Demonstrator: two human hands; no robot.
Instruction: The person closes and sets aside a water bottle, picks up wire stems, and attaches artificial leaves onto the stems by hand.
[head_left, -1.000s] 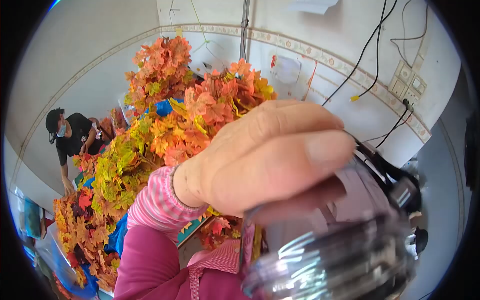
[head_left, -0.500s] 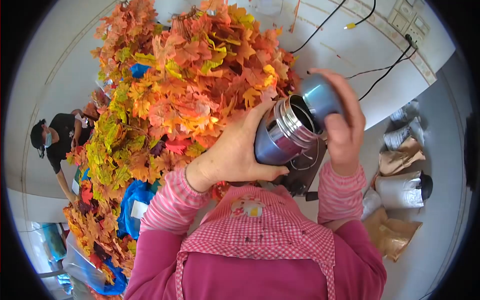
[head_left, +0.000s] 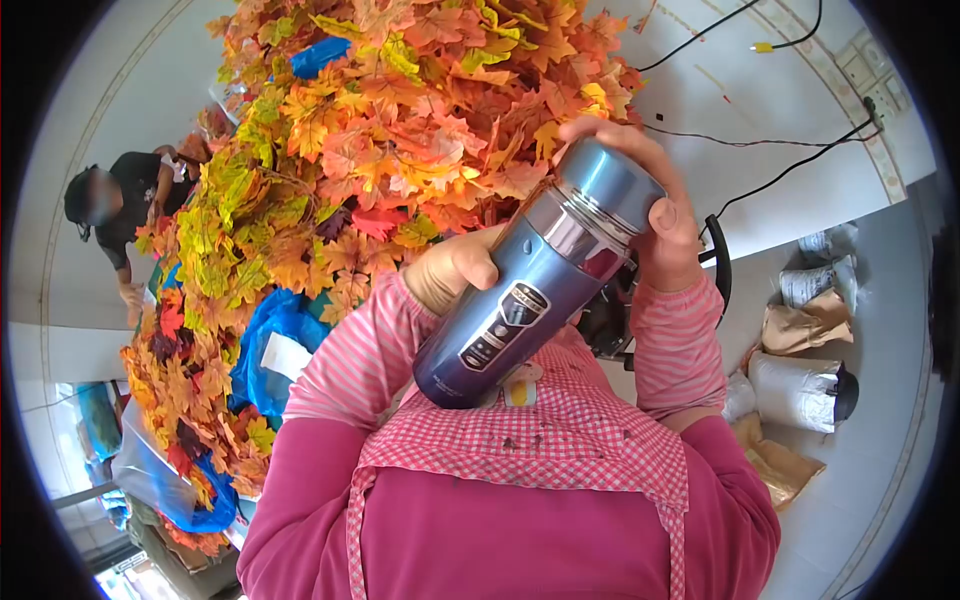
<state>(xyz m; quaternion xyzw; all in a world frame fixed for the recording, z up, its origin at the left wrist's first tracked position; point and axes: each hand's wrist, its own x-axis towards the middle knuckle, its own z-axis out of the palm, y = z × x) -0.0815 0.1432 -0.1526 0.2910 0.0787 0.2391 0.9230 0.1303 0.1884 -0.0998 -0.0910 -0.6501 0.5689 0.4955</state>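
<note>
A blue-violet thermos flask [head_left: 490,320] with a silver neck and a dark label is tilted in front of my chest, its base toward me at lower left. My left hand [head_left: 455,268] is wrapped round the body, with the thumb on the near side and the other fingers hidden behind it. The blue lid [head_left: 607,183] sits over the mouth, slightly askew, with some thread showing below it. My right hand [head_left: 665,205] grips this lid, fingers over its top and thumb at its side.
A big heap of artificial autumn leaves [head_left: 400,130] covers the table beyond my hands. Black cables [head_left: 790,160] lie at right, near wrapped rolls [head_left: 800,388] and brown paper [head_left: 775,465]. A blue plastic bag [head_left: 265,345] lies at left. Another person [head_left: 130,190] stands far left.
The lid has come from beside the open mouth onto it. The thermos has turned so that its label and full length show, and its base has swung down toward me.
</note>
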